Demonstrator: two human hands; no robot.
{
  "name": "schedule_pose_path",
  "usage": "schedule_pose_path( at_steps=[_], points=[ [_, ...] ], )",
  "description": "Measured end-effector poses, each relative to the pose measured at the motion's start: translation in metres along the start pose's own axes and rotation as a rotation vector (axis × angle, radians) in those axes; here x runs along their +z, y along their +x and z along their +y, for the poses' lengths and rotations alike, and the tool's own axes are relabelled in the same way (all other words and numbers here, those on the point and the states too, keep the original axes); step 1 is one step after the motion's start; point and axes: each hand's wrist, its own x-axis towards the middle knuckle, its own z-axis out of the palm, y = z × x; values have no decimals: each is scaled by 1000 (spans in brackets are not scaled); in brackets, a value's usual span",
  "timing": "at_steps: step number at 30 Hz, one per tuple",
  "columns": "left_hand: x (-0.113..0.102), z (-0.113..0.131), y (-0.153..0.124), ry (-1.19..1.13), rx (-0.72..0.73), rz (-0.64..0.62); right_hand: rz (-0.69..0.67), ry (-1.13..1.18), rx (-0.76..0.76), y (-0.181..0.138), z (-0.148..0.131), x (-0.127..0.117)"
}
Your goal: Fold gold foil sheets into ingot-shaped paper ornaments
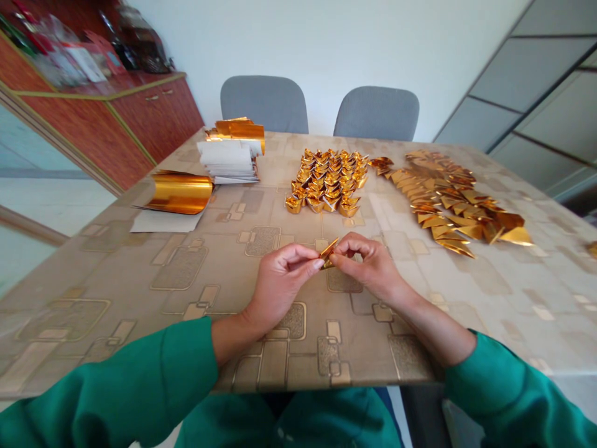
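Observation:
Between my two hands, over the near middle of the table, is a small folded piece of gold foil paper point(329, 250). The fingers and thumb of my left hand point(284, 274) pinch its left side. My right hand point(368, 264) pinches its right side, so the fingertips hide part of it. Just beyond my hands stand several rows of finished gold paper ingots point(329, 177), packed closely together. To the right lies a spread pile of flat, pointed folded gold papers point(448, 199).
The patterned tablecloth point(177, 267) covers the table. Gold sheets point(181, 193) and a stack of white-backed paper point(228, 162) lie at the left. Two grey chairs point(263, 102) stand at the far edge. A red-brown cabinet point(144, 118) is at the far left.

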Motion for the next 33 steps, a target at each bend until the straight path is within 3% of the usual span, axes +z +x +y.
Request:
schedule_pose_path(
  at_steps=[8, 15, 23, 33],
  points=[
    [1, -1, 0, -15, 46, -22, 48, -37, -2, -2, -2, 3],
    [3, -1, -1, -99, -11, 8, 64, -52, -36, -2, 0, 2],
    [4, -4, -2, -42, 53, -24, 51, -124, -133, -2, -2, 1],
    [4, -3, 2, -317, -178, 46, 14, 51, -89, -3, -7, 3]
  ],
)
